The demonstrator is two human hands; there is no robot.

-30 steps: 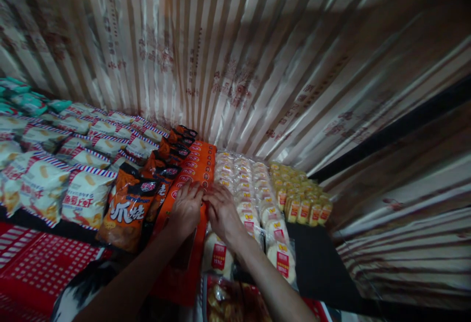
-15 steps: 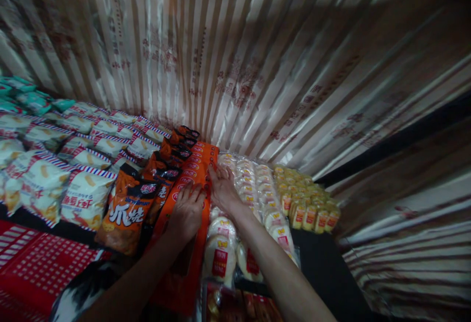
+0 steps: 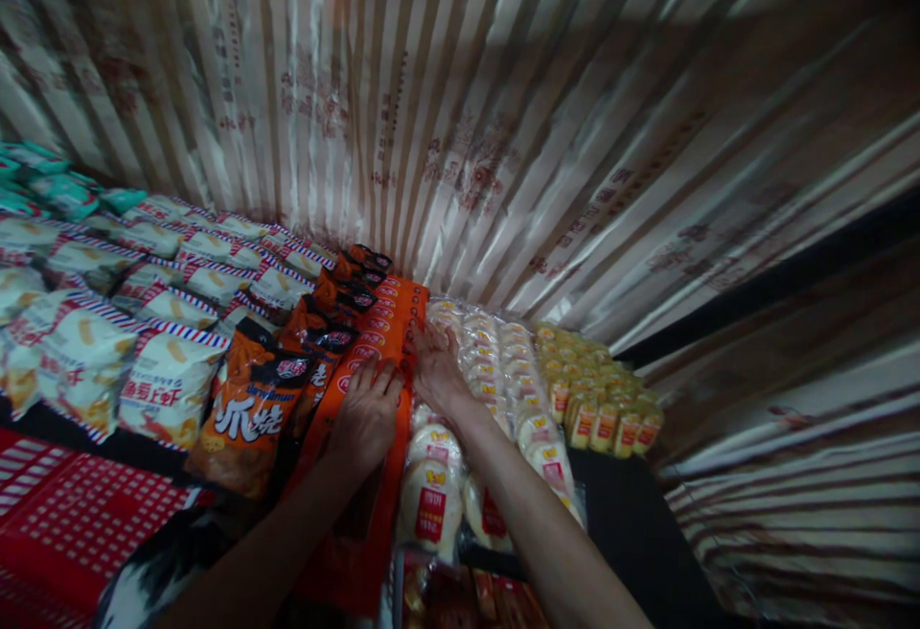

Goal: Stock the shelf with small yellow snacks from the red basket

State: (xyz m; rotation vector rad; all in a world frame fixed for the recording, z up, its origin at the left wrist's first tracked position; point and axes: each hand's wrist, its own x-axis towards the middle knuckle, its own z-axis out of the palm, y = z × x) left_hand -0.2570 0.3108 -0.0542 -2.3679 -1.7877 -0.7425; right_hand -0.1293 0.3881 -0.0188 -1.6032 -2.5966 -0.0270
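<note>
Pleated curtain (image 3: 424,82) behind; my left hand (image 3: 364,418) and right hand (image 3: 437,370), open, slightly apart, seem to straighten orange packets (image 3: 385,325); light, even pressure needed.

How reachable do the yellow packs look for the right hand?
Likely yes: only low rows of wrapped white rounds lie between the right hand and the yellow packs; nothing tall blocks the way.
</note>
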